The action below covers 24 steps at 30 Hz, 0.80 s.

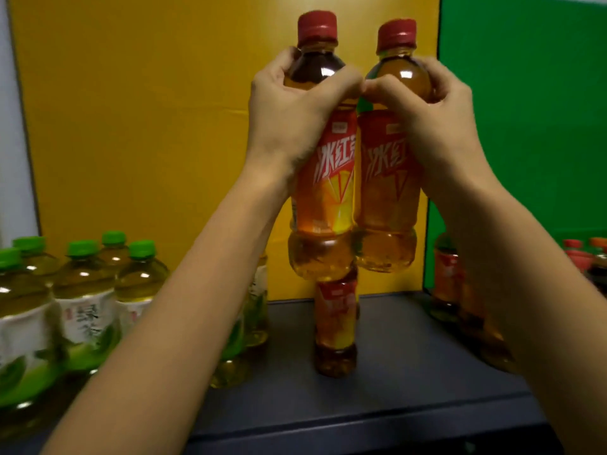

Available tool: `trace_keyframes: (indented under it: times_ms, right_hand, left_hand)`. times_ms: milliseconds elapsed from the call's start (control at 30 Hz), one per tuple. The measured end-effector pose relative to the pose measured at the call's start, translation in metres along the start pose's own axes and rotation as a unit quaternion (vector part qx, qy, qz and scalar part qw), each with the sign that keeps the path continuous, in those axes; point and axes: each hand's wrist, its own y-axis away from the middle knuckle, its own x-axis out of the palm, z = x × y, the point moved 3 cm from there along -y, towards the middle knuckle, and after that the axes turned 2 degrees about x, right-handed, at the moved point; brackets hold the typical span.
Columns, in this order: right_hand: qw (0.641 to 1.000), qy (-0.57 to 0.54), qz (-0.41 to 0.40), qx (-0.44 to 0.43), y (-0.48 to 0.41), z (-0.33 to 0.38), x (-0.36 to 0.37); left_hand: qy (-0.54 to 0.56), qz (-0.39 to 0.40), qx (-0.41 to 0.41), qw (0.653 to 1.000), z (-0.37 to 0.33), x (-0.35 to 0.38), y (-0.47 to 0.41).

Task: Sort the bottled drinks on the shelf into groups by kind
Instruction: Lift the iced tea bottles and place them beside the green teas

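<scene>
Bottles [323, 198] [387, 192] touch above shelf [410, 372], gripped by left hand [292, 116], right hand [437, 123].

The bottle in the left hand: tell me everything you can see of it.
The bottle is clear plastic with a red cap, amber drink and a red-orange label bearing white characters and a lemon graphic. It hangs upright above the shelf. The left hand grips its shoulder; its side meets a matching bottle held by the right hand.
</scene>
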Motion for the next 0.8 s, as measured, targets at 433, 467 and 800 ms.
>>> trace_keyframes:
  times_ms: [433, 467, 800]
  right_hand:
    - [0.993, 0.059, -0.001, 0.100, 0.063, -0.138, -0.096]
    - [0.993, 0.062, 0.001, 0.103, 0.067, -0.148, -0.099]
    - [0.989, 0.076, 0.005, 0.128, 0.084, -0.206, -0.102]
  left_hand:
    - [-0.110, -0.027, -0.107, 0.988, 0.102, 0.092, 0.116]
    - [-0.124, -0.032, -0.110, 0.986, 0.109, 0.095, 0.122]
    - [-0.199, -0.062, -0.125, 0.970, 0.158, 0.111, 0.148]
